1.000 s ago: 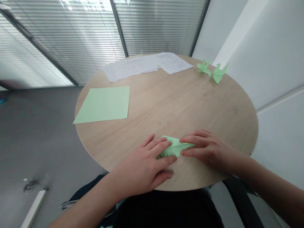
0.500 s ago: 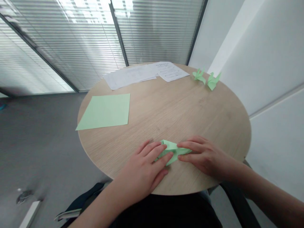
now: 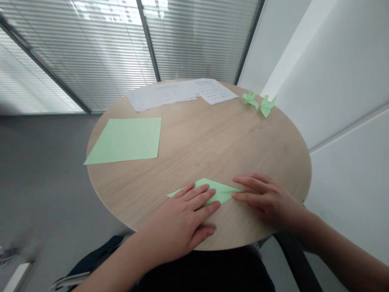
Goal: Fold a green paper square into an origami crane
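Observation:
A folded piece of green origami paper lies near the front edge of the round wooden table. It is a flat diamond with pointed ends to the left and right. My left hand rests over its middle and left part, fingers outstretched and pressing it down, so part of the paper is hidden. At the paper's right tip is my right hand, its index and middle fingers stretched out and a little apart. One of those fingertips touches the tip; the thumb is hidden.
A large green sheet lies at the left, one corner past the table edge. Printed white papers lie at the back. Two folded green paper cranes, a left one and a right one, stand at the back right, near the white wall.
The paper's raised upper part now lies flat, and its left tip shows beyond my left fingers. My right hand has slid slightly outward to the right tip. The view has shifted a little.

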Action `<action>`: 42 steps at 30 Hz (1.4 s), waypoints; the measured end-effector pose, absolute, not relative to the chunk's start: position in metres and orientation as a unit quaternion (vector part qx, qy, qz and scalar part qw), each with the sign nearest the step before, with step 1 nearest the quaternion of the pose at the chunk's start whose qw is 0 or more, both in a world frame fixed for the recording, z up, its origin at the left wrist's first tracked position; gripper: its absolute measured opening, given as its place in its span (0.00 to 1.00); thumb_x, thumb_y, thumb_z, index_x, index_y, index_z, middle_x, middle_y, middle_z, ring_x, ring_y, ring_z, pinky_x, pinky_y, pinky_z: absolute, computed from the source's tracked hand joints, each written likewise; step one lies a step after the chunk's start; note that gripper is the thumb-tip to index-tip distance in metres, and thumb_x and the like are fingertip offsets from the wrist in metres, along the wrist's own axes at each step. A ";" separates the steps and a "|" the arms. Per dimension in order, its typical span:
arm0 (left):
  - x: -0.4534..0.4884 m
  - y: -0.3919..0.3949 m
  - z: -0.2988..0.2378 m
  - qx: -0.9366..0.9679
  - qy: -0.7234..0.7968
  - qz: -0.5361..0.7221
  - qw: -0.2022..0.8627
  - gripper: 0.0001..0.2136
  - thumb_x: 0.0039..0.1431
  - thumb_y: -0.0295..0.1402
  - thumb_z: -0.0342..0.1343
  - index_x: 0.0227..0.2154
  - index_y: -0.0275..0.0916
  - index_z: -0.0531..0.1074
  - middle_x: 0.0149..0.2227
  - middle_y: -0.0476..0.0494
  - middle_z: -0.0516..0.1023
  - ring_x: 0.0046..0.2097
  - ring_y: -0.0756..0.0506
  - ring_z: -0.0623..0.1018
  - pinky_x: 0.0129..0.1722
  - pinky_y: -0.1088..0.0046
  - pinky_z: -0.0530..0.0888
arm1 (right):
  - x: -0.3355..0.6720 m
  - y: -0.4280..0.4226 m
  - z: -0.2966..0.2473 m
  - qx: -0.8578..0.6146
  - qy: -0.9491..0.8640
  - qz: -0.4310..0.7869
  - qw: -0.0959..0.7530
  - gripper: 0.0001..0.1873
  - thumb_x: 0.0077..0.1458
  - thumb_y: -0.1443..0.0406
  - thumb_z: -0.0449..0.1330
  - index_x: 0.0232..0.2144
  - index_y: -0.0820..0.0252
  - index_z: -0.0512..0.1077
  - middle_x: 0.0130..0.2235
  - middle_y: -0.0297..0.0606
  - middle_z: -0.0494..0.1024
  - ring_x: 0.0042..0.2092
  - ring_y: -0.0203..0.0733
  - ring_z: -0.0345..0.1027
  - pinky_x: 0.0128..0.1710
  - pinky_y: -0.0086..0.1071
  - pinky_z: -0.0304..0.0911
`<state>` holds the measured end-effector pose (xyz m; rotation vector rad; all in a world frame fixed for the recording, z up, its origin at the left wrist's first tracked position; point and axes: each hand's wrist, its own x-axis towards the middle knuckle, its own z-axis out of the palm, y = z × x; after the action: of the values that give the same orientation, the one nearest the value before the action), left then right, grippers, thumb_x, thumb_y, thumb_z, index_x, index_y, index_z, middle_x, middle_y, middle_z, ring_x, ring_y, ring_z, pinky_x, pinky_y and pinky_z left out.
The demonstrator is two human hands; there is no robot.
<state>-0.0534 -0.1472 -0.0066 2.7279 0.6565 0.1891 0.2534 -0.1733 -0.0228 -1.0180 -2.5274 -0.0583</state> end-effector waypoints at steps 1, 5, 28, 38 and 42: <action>-0.053 -0.147 -0.007 0.957 0.230 0.065 0.162 0.23 0.70 0.44 0.53 0.64 0.44 0.68 0.69 0.39 0.65 0.69 0.36 0.65 0.70 0.47 0.58 | 0.254 -0.174 -0.024 -0.370 -0.905 -0.024 0.208 0.18 0.62 0.73 0.56 0.46 0.52 0.80 0.55 0.45 0.79 0.49 0.48 0.74 0.47 0.45 0.73; -0.053 -0.148 -0.007 0.955 0.233 0.074 0.169 0.23 0.70 0.44 0.54 0.63 0.45 0.69 0.68 0.39 0.66 0.69 0.35 0.65 0.69 0.47 0.60 | 0.257 -0.177 -0.026 -0.384 -0.893 -0.054 0.227 0.15 0.61 0.74 0.57 0.43 0.56 0.80 0.52 0.47 0.80 0.48 0.50 0.75 0.46 0.46 0.74; -0.049 -0.139 -0.013 0.869 0.449 0.179 0.102 0.05 0.59 0.25 0.63 0.38 0.37 0.75 0.41 0.42 0.77 0.45 0.38 0.74 0.47 0.53 0.75 | 0.197 -0.132 -0.008 -0.540 -0.729 0.373 0.195 0.05 0.54 0.66 0.66 0.35 0.59 0.75 0.31 0.35 0.78 0.33 0.39 0.69 0.34 0.32 0.62; -0.051 -0.124 -0.021 0.928 0.325 0.157 0.091 0.10 0.68 0.27 0.57 0.47 0.43 0.79 0.43 0.46 0.81 0.45 0.42 0.77 0.47 0.62 0.75 | 0.206 -0.142 -0.009 -0.511 -0.777 0.342 0.136 0.09 0.61 0.62 0.63 0.29 0.58 0.76 0.25 0.32 0.75 0.27 0.36 0.66 0.27 0.30 0.57; -0.052 -0.121 -0.020 0.941 0.291 0.148 0.088 0.13 0.69 0.27 0.54 0.52 0.40 0.78 0.52 0.43 0.81 0.51 0.41 0.77 0.53 0.59 0.74 | 0.213 -0.135 -0.007 -0.447 -0.839 0.258 0.171 0.07 0.61 0.63 0.62 0.40 0.56 0.80 0.37 0.39 0.80 0.37 0.41 0.73 0.39 0.34 0.66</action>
<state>-0.0520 -0.1213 -0.0199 2.8024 0.8662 0.4416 0.2134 -0.1351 -0.0074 -1.2697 -2.3823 0.7320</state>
